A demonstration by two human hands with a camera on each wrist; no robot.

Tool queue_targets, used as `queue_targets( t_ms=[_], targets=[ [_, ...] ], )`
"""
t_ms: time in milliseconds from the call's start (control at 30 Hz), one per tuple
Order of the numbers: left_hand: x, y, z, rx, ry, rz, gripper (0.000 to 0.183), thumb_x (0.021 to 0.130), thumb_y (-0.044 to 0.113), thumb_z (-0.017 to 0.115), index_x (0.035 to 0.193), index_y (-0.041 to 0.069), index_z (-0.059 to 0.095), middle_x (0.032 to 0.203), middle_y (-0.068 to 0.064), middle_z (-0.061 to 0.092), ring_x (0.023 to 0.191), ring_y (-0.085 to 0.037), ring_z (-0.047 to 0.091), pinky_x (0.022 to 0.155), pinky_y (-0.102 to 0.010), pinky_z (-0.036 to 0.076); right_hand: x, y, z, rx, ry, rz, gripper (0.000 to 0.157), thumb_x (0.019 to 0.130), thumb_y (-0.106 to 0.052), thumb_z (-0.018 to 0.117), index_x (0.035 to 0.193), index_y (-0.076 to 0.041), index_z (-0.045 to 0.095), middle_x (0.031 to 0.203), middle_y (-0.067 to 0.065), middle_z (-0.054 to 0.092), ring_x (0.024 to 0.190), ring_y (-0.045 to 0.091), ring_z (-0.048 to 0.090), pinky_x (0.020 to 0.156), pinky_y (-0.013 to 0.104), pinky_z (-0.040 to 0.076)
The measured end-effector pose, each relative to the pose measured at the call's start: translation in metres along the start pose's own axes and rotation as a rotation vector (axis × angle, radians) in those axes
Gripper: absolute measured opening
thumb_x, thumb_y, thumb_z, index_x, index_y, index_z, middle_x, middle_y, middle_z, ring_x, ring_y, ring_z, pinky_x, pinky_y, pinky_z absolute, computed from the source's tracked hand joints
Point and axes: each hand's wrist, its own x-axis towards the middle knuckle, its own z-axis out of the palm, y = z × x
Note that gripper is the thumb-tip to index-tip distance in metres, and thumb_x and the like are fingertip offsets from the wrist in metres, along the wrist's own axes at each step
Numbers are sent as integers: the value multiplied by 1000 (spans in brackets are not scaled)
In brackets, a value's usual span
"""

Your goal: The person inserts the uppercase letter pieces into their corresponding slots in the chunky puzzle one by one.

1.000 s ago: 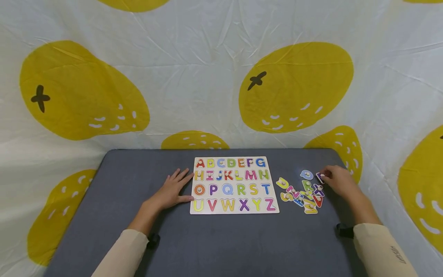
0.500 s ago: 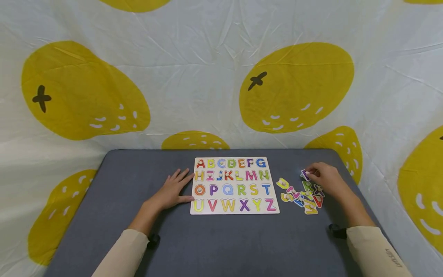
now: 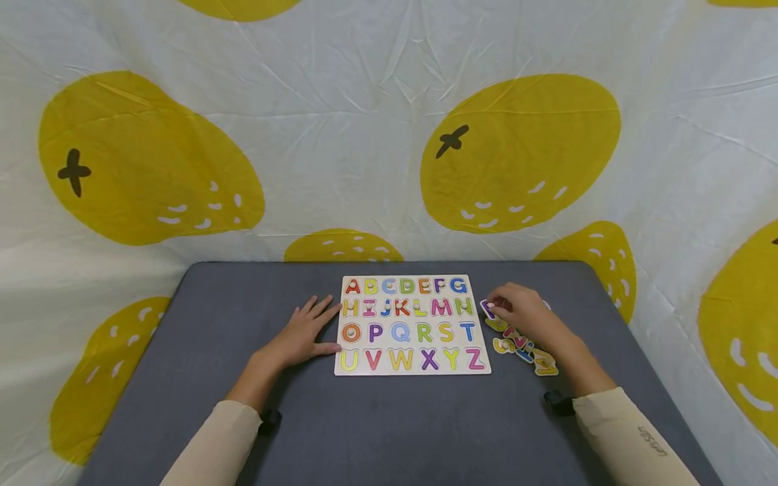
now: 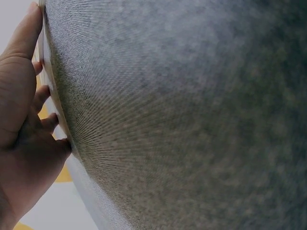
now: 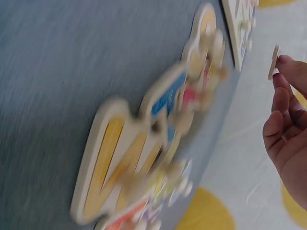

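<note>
An alphabet puzzle board [image 3: 389, 343] lies on the dark table. Knobbed letter pieces sit in its upper two rows and at O; the letters from P to Z show no knobs. My left hand [image 3: 302, 336] rests at the board's left edge, its fingers spread, and its fingertips [image 4: 62, 146] touch that edge in the left wrist view. Just off the board's right side, my right hand [image 3: 524, 312] pinches a purple letter puzzle piece [image 3: 487, 310] between thumb and fingers. From the right wrist, this piece [image 5: 273, 63] appears edge-on, raised above the table.
Loose knobbed letter pieces lie in a pile right of the board, among them a yellow-orange W or M piece [image 3: 545, 363] and an S piece [image 3: 502, 345]. My right forearm covers part of the pile. A lemon-print curtain [image 3: 365, 169] hangs behind the table [image 3: 389, 432].
My right hand has carried the purple letter puzzle piece leftward, from the far side of the pile to beside the board. My left hand and the board have stayed put.
</note>
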Motion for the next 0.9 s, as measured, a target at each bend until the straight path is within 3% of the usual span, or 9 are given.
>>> queue_targets(
  t_ms=[433,667,900],
  targets=[
    [1,-1,4,-3,3,2,94,89,53,76,164,17,32,171,-16,24,158,-48,12,119,-75,14,33,-58,40,88,-44,-181,8,92,-11,78,99,-10,75,85,-6,65,76,6,55,68,25,50],
    [0,-1,2,-7,20,7,94,89,50,77,164,15,32,170,-18,25,157,-50,13,118,-76,15,55,-91,58,132,-115,-190,5,93,-15,78,97,-14,74,84,-7,63,77,7,54,70,25,48],
    [-1,-1,1,2,40,26,92,89,50,77,162,12,36,168,-21,28,155,-52,17,116,-78,17,74,-116,82,107,-193,-224,6,95,-19,77,98,-15,74,84,-7,63,76,7,53,71,24,47]
  ],
)
